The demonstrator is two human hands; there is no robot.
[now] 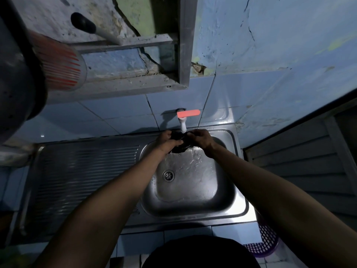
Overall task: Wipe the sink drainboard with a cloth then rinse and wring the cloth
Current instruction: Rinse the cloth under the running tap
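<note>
Both hands — left hand (pixel 166 141), right hand (pixel 200 139) — grip cloth (pixel 178 145) under tap (pixel 183 122).

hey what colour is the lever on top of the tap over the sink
The lever is bright orange-red, on a white tap; the head view shows it.

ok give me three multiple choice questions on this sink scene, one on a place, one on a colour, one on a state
1. Where is the dark crumpled cloth?
A. on the ribbed drainboard
B. under the white tap spout, over the steel sink basin
C. in the purple basket

2. What colour is the tap's flat lever handle?
A. orange-red
B. green
C. black

3. What are the hands doing?
A. both hanging empty
B. only one touches the cloth
C. left hand and right hand both grip the cloth

Answers: 1 B, the cloth sits just below the spout above the basin. 2 A, the lever glows orange-red. 3 C, fingers of both curl round it.
</note>
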